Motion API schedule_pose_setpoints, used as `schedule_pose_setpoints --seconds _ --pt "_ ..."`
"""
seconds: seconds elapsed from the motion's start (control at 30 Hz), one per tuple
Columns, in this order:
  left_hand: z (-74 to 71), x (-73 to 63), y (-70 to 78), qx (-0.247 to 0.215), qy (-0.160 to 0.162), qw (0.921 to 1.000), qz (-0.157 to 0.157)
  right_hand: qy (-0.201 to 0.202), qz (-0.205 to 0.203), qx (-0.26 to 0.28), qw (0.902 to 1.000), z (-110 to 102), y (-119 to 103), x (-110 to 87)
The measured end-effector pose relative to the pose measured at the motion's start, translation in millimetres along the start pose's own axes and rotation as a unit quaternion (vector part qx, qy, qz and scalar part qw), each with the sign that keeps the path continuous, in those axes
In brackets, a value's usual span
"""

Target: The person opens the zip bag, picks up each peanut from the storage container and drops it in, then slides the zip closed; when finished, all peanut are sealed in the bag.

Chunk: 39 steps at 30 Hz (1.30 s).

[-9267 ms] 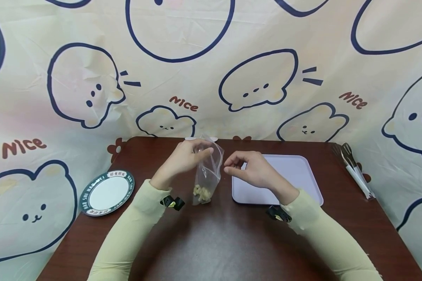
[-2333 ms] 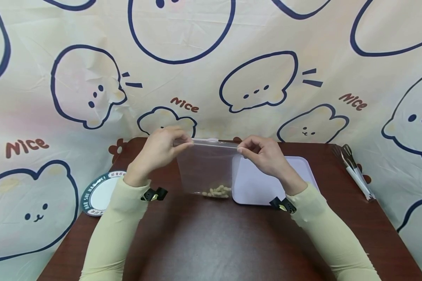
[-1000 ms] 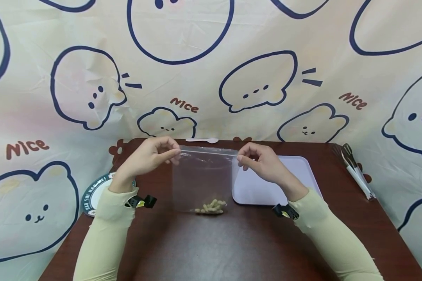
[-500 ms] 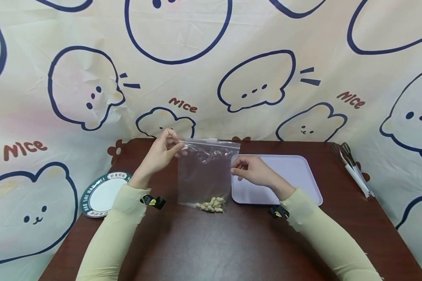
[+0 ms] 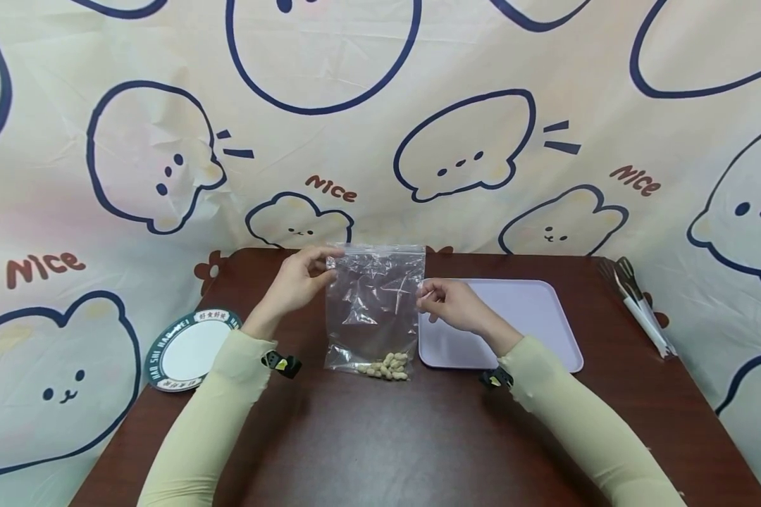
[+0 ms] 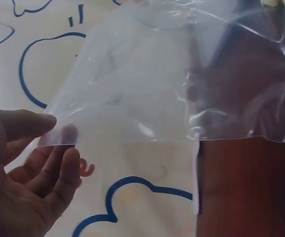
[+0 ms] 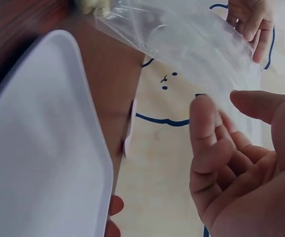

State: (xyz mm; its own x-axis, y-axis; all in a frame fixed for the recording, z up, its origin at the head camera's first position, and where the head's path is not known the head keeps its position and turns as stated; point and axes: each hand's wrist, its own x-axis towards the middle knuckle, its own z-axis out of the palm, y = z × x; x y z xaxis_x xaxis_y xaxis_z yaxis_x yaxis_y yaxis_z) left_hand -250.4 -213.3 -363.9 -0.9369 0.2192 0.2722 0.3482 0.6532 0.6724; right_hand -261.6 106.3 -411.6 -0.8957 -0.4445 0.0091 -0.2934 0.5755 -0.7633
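A clear zip bag (image 5: 374, 296) hangs spread flat in the middle, its zip strip along the top. Peanuts in their shells (image 5: 387, 367) lie in its bottom right corner, close over the tabletop. My left hand (image 5: 298, 278) pinches the bag's upper left corner; in the left wrist view the thumb lies on one side of the film and fingers on the other. My right hand (image 5: 453, 306) is beside the bag's right edge, below the top corner. In the right wrist view the right thumb (image 7: 253, 104) and forefinger stand apart, with the film behind them.
A pale lilac tray (image 5: 507, 324) lies under and behind the right hand. To the left is a white plate with a green rim (image 5: 228, 331). White-handled utensils (image 5: 648, 327), one a whisk, lie at the right. A pale spoon (image 7: 129, 129) lies along the back table edge.
Earlier bunched, the bag was then stretched by both hands at its zip. The right hand has since let go of the top corner and dropped to the side edge; the bag now hangs more upright.
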Motion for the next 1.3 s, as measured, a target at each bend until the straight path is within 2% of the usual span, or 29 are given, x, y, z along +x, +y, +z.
schedule_pose_setpoints --seconds 0.2,0.37,0.6,0.73,0.87,1.03,1.13,1.2,1.3 --pt "9.2 5.0 -13.6 0.006 -0.010 0.9999 -0.002 -0.003 -0.002 -0.047 0.9989 4 8 -5.6" --pt "16.2 8.6 -23.4 0.009 -0.027 0.9996 -0.005 -0.012 -0.032 -0.054 0.9979 13 8 -11.5" --pt "23.0 10.9 -29.8 0.005 -0.060 0.9977 -0.029 -0.086 -0.102 -0.096 0.9864 33 8 -21.4" --pt "28.5 11.6 -35.0 0.013 -0.089 0.9949 -0.046 -0.134 -0.108 -0.114 0.9785 42 8 -24.8" --pt "34.5 11.2 -41.5 0.022 -0.120 0.9908 -0.059 -0.163 -0.099 -0.118 0.9746 46 7 -27.5" --pt "40.0 7.8 -43.3 0.058 -0.159 0.9832 -0.068 -0.181 -0.093 -0.113 0.9725 48 5 -29.7" --pt "44.2 5.4 -42.1 0.090 -0.191 0.9755 -0.062 -0.189 -0.097 -0.113 0.9706 50 5 -30.2" --pt "47.3 3.2 -41.2 0.106 -0.221 0.9684 -0.044 -0.194 -0.100 -0.112 0.9694 50 5 -30.5" --pt "54.7 0.2 -41.0 0.133 -0.272 0.9531 -0.001 -0.198 -0.105 -0.114 0.9679 51 6 -30.6"
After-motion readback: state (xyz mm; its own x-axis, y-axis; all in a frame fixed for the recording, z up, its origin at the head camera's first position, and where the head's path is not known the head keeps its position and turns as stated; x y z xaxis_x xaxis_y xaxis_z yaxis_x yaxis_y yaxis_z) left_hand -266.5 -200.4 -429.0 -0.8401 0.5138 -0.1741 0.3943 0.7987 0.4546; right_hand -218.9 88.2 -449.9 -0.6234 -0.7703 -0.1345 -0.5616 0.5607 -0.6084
